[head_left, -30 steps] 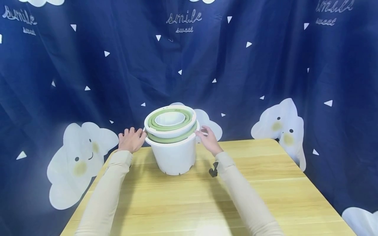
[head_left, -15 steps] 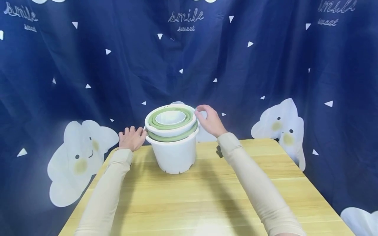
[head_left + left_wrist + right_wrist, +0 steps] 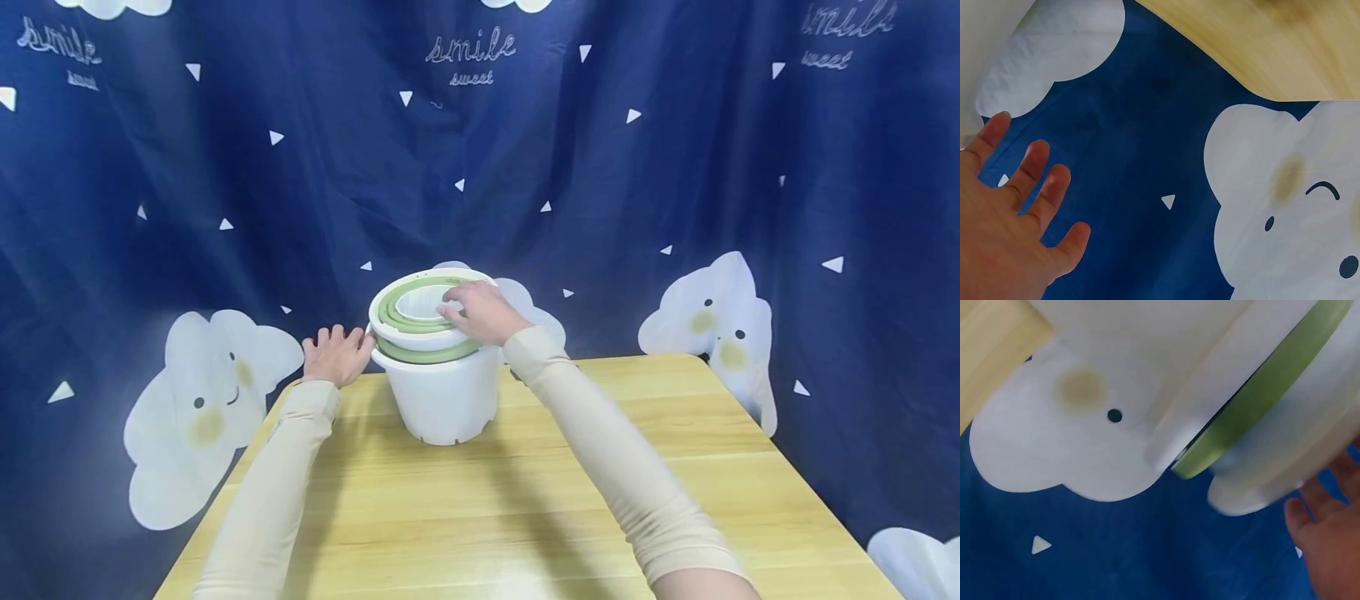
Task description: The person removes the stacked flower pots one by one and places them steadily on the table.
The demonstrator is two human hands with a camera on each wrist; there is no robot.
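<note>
A white plastic bucket (image 3: 442, 400) stands upright on the wooden table. A collapsed folding basin (image 3: 408, 340), white-rimmed with green rings and a white centre, sits tilted on top of it. Between the two shows a green band (image 3: 427, 356), seen from the side in the right wrist view as a green strip (image 3: 1260, 406). My left hand (image 3: 336, 357) is at the bucket's left rim, its fingers spread in the left wrist view. My right hand (image 3: 480, 312) reaches over the right part of the basin, fingers loosely bent above its centre, covering part of its rim.
The light wooden table (image 3: 465, 517) runs from the bucket toward me. Behind it hangs a dark blue curtain (image 3: 322, 208) with white clouds and triangles. A small dark object (image 3: 515, 375) shows beside the right sleeve.
My right hand has risen from the bucket's right rim and moved left over the basin. The left hand stays at the left rim; bucket and basin stand as before.
</note>
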